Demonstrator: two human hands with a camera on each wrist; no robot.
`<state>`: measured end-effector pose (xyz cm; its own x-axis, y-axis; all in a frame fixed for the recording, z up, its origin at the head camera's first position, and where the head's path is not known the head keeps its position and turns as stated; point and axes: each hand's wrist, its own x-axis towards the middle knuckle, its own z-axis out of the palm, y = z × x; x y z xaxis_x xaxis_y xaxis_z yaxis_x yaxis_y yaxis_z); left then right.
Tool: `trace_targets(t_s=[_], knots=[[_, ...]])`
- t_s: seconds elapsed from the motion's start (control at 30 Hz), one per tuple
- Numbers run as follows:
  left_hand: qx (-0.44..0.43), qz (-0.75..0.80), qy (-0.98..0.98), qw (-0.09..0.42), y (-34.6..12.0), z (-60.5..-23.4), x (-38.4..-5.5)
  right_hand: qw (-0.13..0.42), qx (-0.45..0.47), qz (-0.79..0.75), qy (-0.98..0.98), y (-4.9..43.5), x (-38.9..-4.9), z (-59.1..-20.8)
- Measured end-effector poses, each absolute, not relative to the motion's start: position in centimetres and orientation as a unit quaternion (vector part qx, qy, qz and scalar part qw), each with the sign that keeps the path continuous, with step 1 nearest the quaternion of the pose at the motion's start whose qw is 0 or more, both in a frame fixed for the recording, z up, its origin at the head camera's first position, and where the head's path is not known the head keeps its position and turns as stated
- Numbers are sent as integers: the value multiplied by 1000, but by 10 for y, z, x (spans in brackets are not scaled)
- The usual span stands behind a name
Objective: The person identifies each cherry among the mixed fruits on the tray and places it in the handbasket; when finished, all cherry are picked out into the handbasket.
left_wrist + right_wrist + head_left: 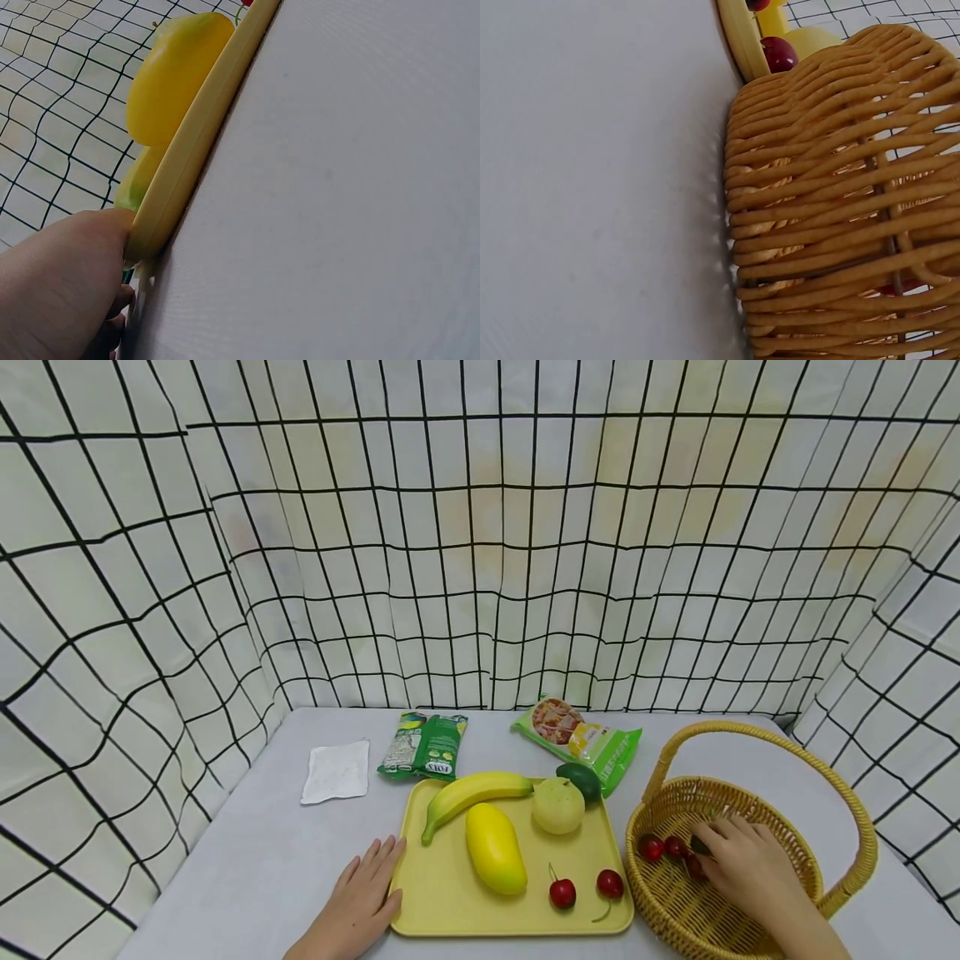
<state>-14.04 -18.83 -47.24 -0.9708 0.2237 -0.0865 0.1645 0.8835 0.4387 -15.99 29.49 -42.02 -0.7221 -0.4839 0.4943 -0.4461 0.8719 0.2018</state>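
Observation:
My left hand [362, 893] lies flat on the white cloth with straight fingers, touching the left edge of the yellow tray [442, 914]. On the tray are a banana [476, 792], a mango [495, 849], a pale round fruit [558, 806], a dark green avocado [581, 782] at the back corner, and two cherries [562, 893]. My right hand [750, 864] reaches into the wicker basket [660, 906], its fingers and thumb around a small dark green fruit [701, 846], mostly hidden. Several dark red cherries [651, 848] lie beside it. The basket's wall hides this hand in the right wrist view.
Behind the tray lie a green snack packet [427, 746] and a green and white food packet [585, 739]. A white paper square [335, 772] is at the left. The basket's tall arched handle [795, 745] stands up beside my right arm. White gridded cloth surrounds the table.

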Motion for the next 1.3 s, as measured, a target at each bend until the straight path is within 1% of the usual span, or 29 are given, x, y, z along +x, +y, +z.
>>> trace_targets(t_s=[0.43, 0.83, 1.07, 1.3], knots=[[104, 220, 967, 77, -188, -471, -140, 250, 241, -32, -937, 297, -161, -426], [110, 225, 966, 59, -188, -471, -137, 212, 222, -17, -952, 297, -163, -427], [105, 228, 966, 71, -188, -472, -139, 233, 236, -13, -943, 297, -165, -432], [105, 229, 965, 71, -188, -472, -139, 210, 216, -19, -953, 296, -163, -431]])
